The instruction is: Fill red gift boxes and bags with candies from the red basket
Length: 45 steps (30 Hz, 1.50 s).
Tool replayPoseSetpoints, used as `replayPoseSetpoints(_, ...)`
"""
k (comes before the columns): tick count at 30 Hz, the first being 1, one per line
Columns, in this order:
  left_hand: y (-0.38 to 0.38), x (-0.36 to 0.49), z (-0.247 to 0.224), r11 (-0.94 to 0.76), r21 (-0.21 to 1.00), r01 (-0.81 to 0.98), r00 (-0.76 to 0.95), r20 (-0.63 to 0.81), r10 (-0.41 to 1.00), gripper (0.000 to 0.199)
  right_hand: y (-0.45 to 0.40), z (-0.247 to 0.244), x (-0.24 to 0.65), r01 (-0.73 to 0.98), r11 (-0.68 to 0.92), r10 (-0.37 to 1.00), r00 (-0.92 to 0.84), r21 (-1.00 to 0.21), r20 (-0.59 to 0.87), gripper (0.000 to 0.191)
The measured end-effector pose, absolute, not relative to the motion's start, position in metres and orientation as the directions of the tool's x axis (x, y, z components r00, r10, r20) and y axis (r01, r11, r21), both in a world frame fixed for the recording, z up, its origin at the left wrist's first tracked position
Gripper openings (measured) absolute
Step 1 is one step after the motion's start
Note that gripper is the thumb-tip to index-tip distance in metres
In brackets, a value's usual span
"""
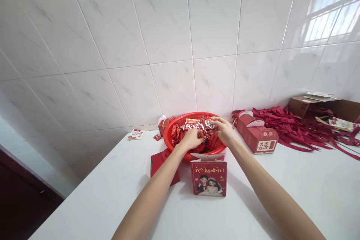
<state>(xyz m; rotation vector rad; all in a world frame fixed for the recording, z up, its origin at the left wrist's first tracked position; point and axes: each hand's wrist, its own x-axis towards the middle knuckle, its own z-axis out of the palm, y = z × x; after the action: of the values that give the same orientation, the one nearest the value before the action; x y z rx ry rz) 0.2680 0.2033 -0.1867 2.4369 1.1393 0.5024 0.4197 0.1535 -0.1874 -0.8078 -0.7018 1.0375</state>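
A red plastic basket (168, 143) full of wrapped candies (194, 124) stands against the wall. My left hand (192, 138) reaches over its near rim, fingers curled down among the wrappers; what they hold, if anything, is hidden. At the basket's right side, my right hand (222, 126) pinches a red and white candy packet (208, 124) between thumb and fingers. Between my forearms, just in front of the basket, a red gift box (209, 178) with a cartoon bridal couple stands upright, its top flaps open. Partly behind my left forearm lies another red box (157, 164).
Finished-looking red gift boxes (257, 135) with handles stand on the right. Beyond them lie a heap of dark red ribbons (284, 125) and an open cardboard box (299, 105). Printed cards (136, 134) lie at the left edge of the white table (101, 198). A tiled wall (171, 86) borders the back.
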Motion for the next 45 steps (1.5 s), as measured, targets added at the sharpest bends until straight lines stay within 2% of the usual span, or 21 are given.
replayPoseSetpoints(3, 0.207, 0.258, -0.189, -0.543, 0.737, 0.403, 0.493, 0.326, 0.807, 0.018, 0.149, -0.18, 0.42, -0.478, 0.279, 0.936, 0.328, -0.833, 0.125, 0.031)
replayPoseSetpoints(5, 0.207, 0.249, -0.189, -0.522, 0.826, 0.214, 0.442, 0.395, 0.805, 0.022, 0.143, -0.171, 0.42, -0.489, 0.281, 0.941, 0.31, -0.826, 0.137, 0.032)
replayPoseSetpoints(8, 0.202, 0.235, -0.187, -0.513, 0.856, 0.06, 0.405, 0.449, 0.796, 0.023, 0.13, -0.154, 0.42, -0.472, 0.288, 0.95, 0.251, -0.833, 0.186, 0.032)
replayPoseSetpoints(14, 0.17, 0.216, -0.171, -0.525, 0.851, -0.021, 0.366, 0.496, 0.787, 0.031, 0.1, -0.129, 0.414, -0.275, 0.223, 0.974, 0.024, -0.935, 0.225, 0.039)
replayPoseSetpoints(18, 0.145, 0.211, -0.165, -0.54, 0.837, -0.093, 0.328, 0.537, 0.777, 0.033, 0.086, -0.123, 0.41, -0.121, 0.321, 0.945, -0.017, -0.939, 0.325, 0.034)
replayPoseSetpoints(22, 0.13, 0.208, -0.166, -0.529, 0.841, -0.116, 0.263, 0.54, 0.8, 0.028, 0.076, -0.118, 0.409, -0.014, 0.354, 0.924, -0.147, -0.935, 0.352, 0.033)
replayPoseSetpoints(33, 0.122, 0.21, -0.168, -0.454, 0.881, -0.132, 0.287, 0.473, 0.833, 0.018, 0.064, -0.112, 0.416, 0.047, 0.282, 0.943, -0.199, -0.958, 0.267, 0.035)
replayPoseSetpoints(37, 0.118, 0.206, -0.165, -0.481, 0.873, -0.078, 0.366, 0.474, 0.801, 0.018, 0.055, -0.106, 0.422, 0.081, 0.286, 0.944, -0.192, -0.955, 0.267, 0.037)
replayPoseSetpoints(41, 0.111, 0.204, -0.161, -0.502, 0.861, -0.083, 0.522, 0.467, 0.714, 0.015, 0.041, -0.098, 0.427, 0.115, 0.287, 0.947, -0.182, -0.951, 0.264, 0.039)
replayPoseSetpoints(45, 0.106, 0.206, -0.161, -0.566, 0.824, 0.011, 0.581, 0.455, 0.675, 0.013, 0.036, -0.096, 0.425, 0.172, 0.304, 0.946, -0.167, -0.937, 0.276, 0.04)
